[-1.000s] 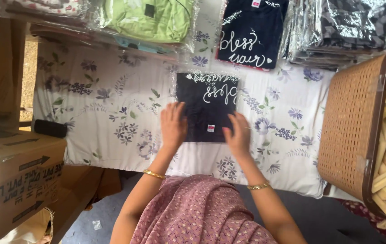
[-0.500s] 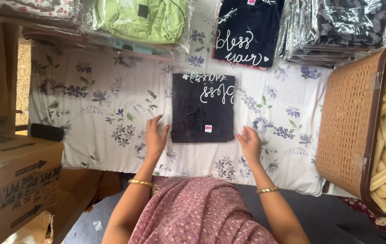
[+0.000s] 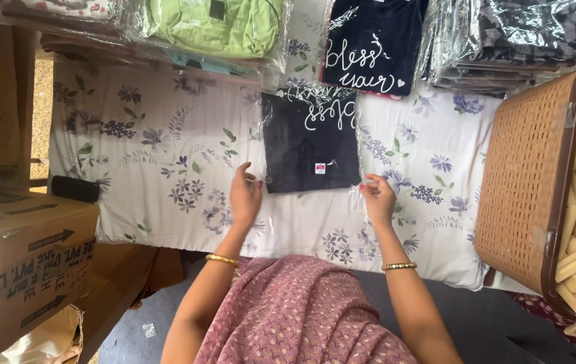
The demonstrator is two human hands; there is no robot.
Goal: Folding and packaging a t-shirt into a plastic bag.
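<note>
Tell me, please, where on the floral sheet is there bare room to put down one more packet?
Widest bare patch: floral sheet left of the dark shirt, below the green packet. A smaller patch lies between the shirt and the basket. The top edge is crowded with stacked packets.

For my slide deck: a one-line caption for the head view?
Both hands, left and right, flank a folded dark shirt in clear plastic on a floral sheet.

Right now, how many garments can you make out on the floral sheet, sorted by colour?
Dark navy with white lettering: 2, the bagged folded shirt between the left hand and right hand, and another shirt above it.
Lime green: 1, bagged garment.
Total: 3. The wrapped stacks at the top corners are too unclear to count.
</note>
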